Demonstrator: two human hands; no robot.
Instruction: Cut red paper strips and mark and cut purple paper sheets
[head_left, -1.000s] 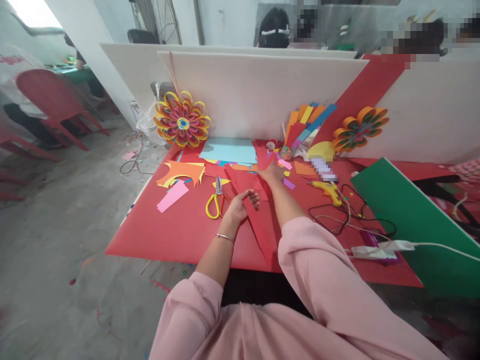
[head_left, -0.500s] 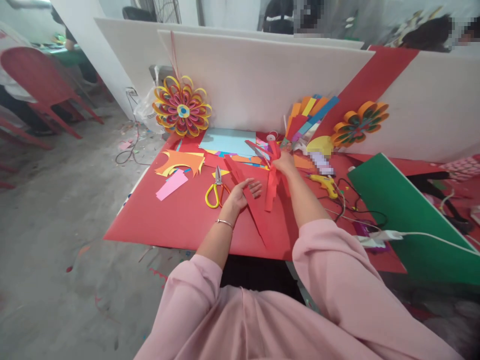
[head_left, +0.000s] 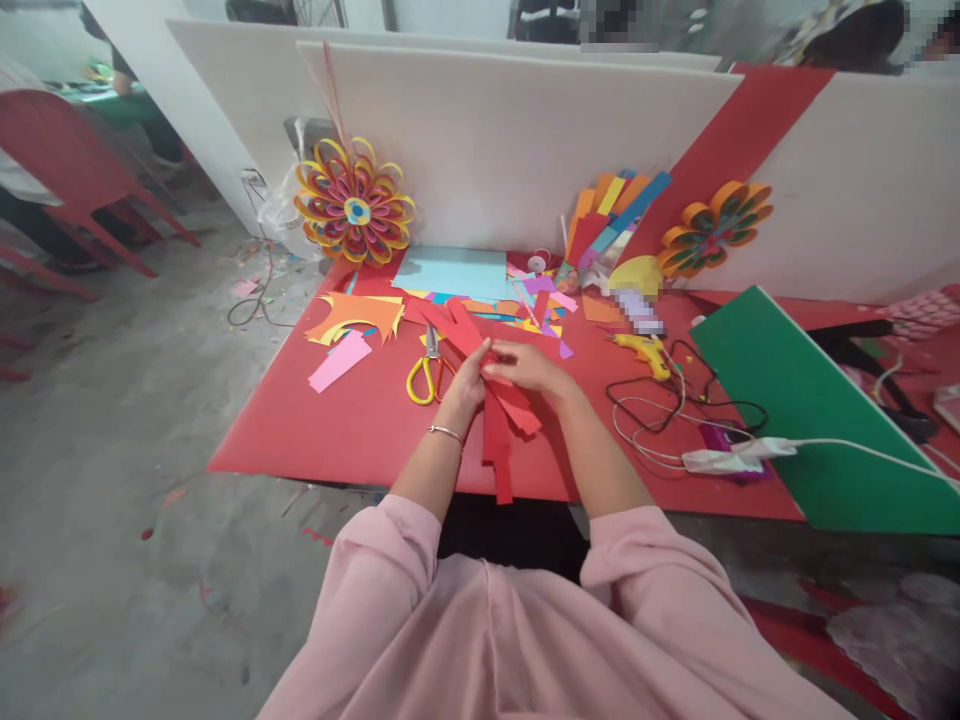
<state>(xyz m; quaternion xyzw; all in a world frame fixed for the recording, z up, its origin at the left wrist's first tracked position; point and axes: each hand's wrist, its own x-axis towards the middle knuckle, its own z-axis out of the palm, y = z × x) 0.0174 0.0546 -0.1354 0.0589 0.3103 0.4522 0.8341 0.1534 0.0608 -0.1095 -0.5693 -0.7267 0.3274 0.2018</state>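
My left hand (head_left: 466, 384) and my right hand (head_left: 525, 366) meet over the middle of the red table (head_left: 315, 440). Both close on a bunch of red paper strips (head_left: 499, 425). The strips fan out beyond my fingers toward the scissors and hang down toward me over the table's near edge. A thin bracelet circles my left wrist. Yellow-handled scissors (head_left: 424, 366) lie just left of my left hand.
Paper scraps (head_left: 352, 325) and a light blue sheet (head_left: 454, 272) lie behind my hands. Two paper flowers (head_left: 352, 205) (head_left: 712, 228) lean on white boards. A yellow glue gun (head_left: 637, 350), cables, a power strip (head_left: 731, 458) and a green board (head_left: 810, 420) sit to the right.
My right hand picked up red strips at the back of the table and drew them toward me. It now meets my left hand, and both grip the bunch.
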